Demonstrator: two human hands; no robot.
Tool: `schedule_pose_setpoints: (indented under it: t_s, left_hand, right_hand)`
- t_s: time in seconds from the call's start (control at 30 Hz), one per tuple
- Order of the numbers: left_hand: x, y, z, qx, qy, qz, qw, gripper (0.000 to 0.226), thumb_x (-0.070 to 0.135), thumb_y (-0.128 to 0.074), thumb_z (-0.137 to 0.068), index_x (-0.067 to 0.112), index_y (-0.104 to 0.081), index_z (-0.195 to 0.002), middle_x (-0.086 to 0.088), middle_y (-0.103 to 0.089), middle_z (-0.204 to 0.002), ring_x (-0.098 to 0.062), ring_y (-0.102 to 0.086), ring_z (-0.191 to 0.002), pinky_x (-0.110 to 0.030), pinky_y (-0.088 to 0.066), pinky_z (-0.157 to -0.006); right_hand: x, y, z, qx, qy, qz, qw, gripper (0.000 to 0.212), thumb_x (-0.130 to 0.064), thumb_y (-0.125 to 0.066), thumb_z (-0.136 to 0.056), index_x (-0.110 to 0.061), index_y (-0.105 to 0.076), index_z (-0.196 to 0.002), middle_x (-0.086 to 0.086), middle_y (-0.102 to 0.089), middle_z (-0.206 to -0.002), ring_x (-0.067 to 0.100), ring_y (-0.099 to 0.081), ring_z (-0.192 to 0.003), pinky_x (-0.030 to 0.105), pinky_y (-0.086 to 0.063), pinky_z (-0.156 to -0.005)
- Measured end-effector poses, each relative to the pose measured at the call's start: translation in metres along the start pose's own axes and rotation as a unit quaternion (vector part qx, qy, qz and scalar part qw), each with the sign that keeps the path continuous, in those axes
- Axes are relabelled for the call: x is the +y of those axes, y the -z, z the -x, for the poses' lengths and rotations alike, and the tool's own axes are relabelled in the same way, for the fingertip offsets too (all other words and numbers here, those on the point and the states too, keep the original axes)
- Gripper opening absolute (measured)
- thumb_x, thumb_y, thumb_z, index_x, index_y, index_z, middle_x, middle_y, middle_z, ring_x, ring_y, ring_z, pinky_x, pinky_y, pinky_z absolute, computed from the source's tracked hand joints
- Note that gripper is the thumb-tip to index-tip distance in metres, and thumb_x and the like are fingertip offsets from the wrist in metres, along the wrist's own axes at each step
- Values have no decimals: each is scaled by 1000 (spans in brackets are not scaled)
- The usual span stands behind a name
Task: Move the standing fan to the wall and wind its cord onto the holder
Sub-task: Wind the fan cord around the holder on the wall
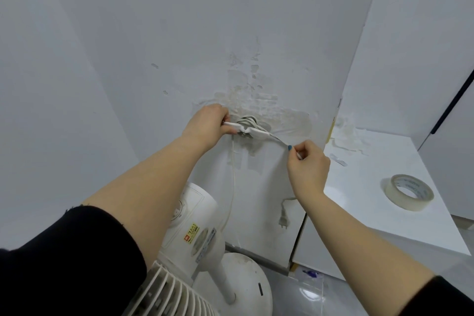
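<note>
White cord (278, 140) stretches between both hands: the left hand (210, 123) steadies the wall holder (250, 129), the right hand (306, 161) pinches the slack, plug (284, 220) apparently dangling below; fan (195, 233) beneath the left forearm.

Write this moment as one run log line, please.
left hand: steadies holder | right hand: pinches cord | plug: hanging | fan: at wall
</note>
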State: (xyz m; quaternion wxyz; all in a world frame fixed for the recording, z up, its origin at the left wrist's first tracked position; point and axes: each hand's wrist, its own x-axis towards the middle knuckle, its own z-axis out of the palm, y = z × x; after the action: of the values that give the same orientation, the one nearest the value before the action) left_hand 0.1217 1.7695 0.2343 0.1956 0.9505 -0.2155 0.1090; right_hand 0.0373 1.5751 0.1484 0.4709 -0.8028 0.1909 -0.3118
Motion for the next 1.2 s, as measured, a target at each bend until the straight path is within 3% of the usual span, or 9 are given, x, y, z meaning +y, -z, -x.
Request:
schedule_pose_setpoints:
  t_s: [0.23,0.43,0.57,0.73,0.87,0.97,1.03,1.2]
  left_hand:
    - [-2,-2,-1,0,19,47,999,28,30,-74,-78,5,-60,-80,-6,-54,-79,-22,-48,-73,-37,-41,-68]
    - [-8,-2,2,11,30,139,990,28,25,-77,-76,14,-55,-88,-1,-57,-76,-16,-51,-69,-25,-40,-62]
    - [-10,8,12,85,-91,-56,991,19,35,-61,-85,21,-49,-88,4,-61,-84,-21,-58,-76,-34,-45,-65]
    - [-4,2,17,-25,-200,-233,952,21,28,-47,-93,19,-57,-110,2,-64,-108,-27,-61,-94,-33,-39,-63]
    - [7,-5,18,-63,-257,-296,918,32,16,-42,-93,24,-55,-122,3,-58,-122,-26,-58,-98,-32,-31,-60]
    - [16,-4,21,-83,-264,-315,908,39,12,-42,-92,28,-55,-124,7,-53,-126,-23,-54,-103,-29,-28,-61]
    - [20,-3,23,-112,-262,-320,903,40,9,-42,-92,28,-56,-124,6,-53,-123,-23,-54,-103,-30,-30,-62]
    - [20,-6,24,-105,-287,-312,900,25,11,-46,-94,21,-53,-116,6,-56,-120,-25,-56,-98,-31,-33,-59]
  right_hand:
    - [-1,-31,19,-116,36,91,988,18,-12,-55,-83,-7,-53,-66,7,-53,-58,25,-47,-57,31,-35,-51]
    - [-12,-44,20,-148,11,106,983,14,-15,-56,-84,-8,-62,-75,7,-61,-66,29,-57,-66,33,-47,-57]
    - [-11,-43,20,-177,29,104,978,13,-6,-51,-79,-7,-63,-75,4,-57,-62,29,-57,-67,33,-47,-58]
    - [-11,-42,21,-224,45,93,969,13,-8,-55,-82,-13,-62,-73,1,-56,-60,27,-57,-67,34,-48,-63]
    - [-9,-39,21,-241,11,55,969,14,-9,-55,-85,-10,-65,-75,6,-68,-69,26,-65,-71,37,-53,-66]
    - [-10,-33,23,-252,-17,3,967,16,-6,-56,-86,-8,-66,-75,11,-69,-68,5,-59,-53,20,-46,-52]
    - [-10,-30,25,-261,-47,-40,963,18,-4,-56,-86,-8,-66,-71,11,-66,-63,2,-52,-46,14,-40,-48]
    - [-12,-25,24,-280,-99,-92,950,18,-5,-58,-85,-9,-66,-70,5,-65,-56,10,-53,-55,24,-42,-60]
